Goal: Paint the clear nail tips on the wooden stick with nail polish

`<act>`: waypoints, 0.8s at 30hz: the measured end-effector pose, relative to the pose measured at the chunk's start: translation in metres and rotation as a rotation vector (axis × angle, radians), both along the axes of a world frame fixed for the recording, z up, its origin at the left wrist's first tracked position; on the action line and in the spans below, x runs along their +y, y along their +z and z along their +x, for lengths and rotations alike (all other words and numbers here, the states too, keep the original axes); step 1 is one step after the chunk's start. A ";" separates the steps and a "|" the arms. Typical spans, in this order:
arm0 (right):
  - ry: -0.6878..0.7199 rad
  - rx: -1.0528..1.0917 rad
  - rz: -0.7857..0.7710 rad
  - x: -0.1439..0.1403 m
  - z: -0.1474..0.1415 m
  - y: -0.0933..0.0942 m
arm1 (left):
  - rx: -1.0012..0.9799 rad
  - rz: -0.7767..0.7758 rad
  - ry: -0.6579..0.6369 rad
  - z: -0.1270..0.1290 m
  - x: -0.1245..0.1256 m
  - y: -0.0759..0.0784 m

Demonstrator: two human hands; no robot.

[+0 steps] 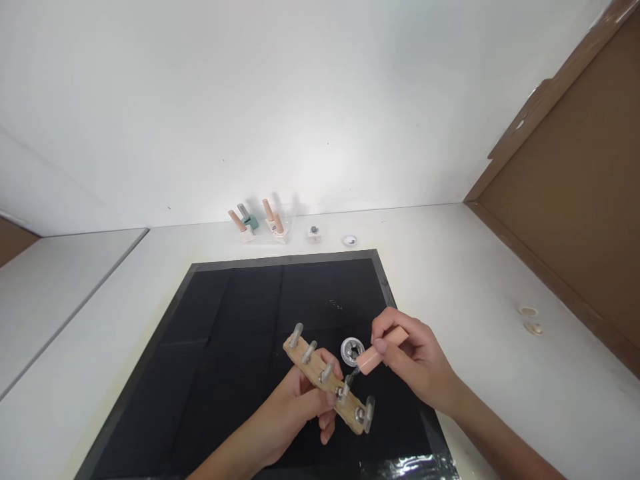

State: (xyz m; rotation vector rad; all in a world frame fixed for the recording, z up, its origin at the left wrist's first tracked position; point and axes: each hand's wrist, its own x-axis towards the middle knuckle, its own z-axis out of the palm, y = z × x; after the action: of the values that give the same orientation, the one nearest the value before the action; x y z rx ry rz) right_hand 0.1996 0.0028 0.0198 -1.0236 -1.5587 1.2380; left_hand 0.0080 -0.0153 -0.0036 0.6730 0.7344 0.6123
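Observation:
My left hand (295, 407) grips a short wooden bar (315, 373) from below and holds it tilted above the black mat (225, 320). Several metal bolts stick up from the bar. My right hand (415, 357) holds a small screwdriver with a peach-coloured handle (375, 357). Its tip rests on a bolt (345, 388) near the bar's lower right end. A small round dish (353, 349) with metal parts sits on the mat just behind the bar.
At the back of the white table stand several small tools in holders (260, 223), a little block (314, 233) and a small round cap (349, 240). Two round discs (530, 319) lie at the right, near a brown board (575, 220).

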 end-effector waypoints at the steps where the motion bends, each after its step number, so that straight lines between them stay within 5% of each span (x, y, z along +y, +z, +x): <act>1: -0.022 -0.001 -0.006 0.000 0.000 -0.001 | -0.001 -0.001 0.002 0.000 0.000 0.001; 11: 0.122 0.066 0.074 -0.001 -0.001 0.003 | -0.007 -0.004 0.013 0.000 0.001 0.006; 24: -0.117 -0.060 -0.015 0.003 -0.001 0.000 | 0.004 -0.003 0.012 -0.001 -0.002 -0.002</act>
State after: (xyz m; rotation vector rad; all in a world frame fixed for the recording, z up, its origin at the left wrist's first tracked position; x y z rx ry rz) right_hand 0.1981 0.0054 0.0203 -1.1542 -1.5142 1.1491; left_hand 0.0070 -0.0176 -0.0059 0.6678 0.7438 0.6210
